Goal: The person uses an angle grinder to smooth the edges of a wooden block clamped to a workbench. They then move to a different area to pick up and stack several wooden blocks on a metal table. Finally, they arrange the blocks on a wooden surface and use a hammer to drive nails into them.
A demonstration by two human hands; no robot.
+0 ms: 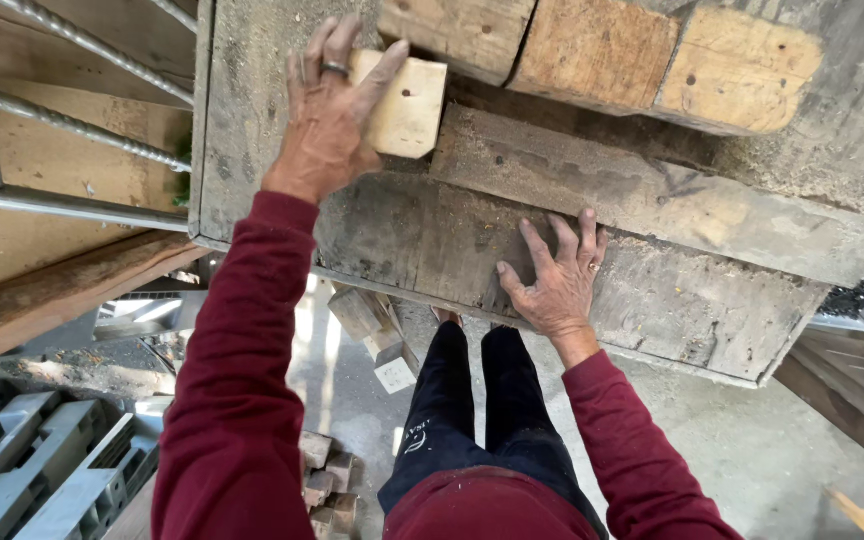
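My left hand point(330, 110) reaches forward over the worn wooden bench top point(252, 130) and holds a small pale wood block point(407, 105) by its left end, fingers curled over the top edge. A ring is on one finger. My right hand point(555, 278) lies flat with fingers spread on the lower grey plank point(692, 300), its fingertips against the edge of a raised weathered board point(652, 195). Both arms wear dark red sleeves.
Thick timber offcuts point(592, 45) lie along the far side of the bench. Ribbed steel bars point(82, 130) and plywood sit at the left. Below are grey moulded parts point(42, 470), small wood blocks on the concrete floor point(327, 480), and a tray of dark screws point(852, 300) at the right.
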